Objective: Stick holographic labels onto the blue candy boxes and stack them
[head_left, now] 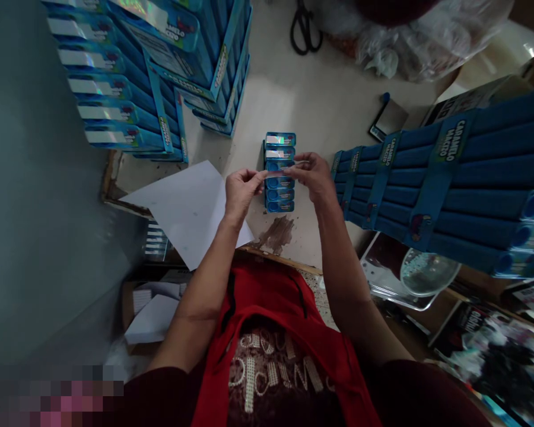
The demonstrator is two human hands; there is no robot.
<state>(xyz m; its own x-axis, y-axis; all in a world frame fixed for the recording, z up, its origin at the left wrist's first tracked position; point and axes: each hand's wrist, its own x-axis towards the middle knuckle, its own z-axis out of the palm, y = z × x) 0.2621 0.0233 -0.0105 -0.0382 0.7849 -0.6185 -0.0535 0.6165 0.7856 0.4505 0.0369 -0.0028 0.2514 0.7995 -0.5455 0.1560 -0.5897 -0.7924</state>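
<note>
A tray of small blue boxes [280,194] sits on the pale table in front of me, box ends facing up. The two farthest ends carry white and shiny stickers [276,153]; those nearer me show bare blue circles. Just over the middle of the row, a narrow sticker strip [276,174] is stretched between my hands. My left hand [242,191] pinches its left end between thumb and fingers. At the other end, my right hand [311,175] pinches it too. Whether the strip touches the box below cannot be made out.
Stacked trays of blue boxes [160,107] rise at the far left. More tall blue packs [427,166] stand at the right. White paper [187,207] lies left of my arm. Black scissors [306,29] and plastic bags [396,50] are at the back. A metal bowl [445,279] sits lower right.
</note>
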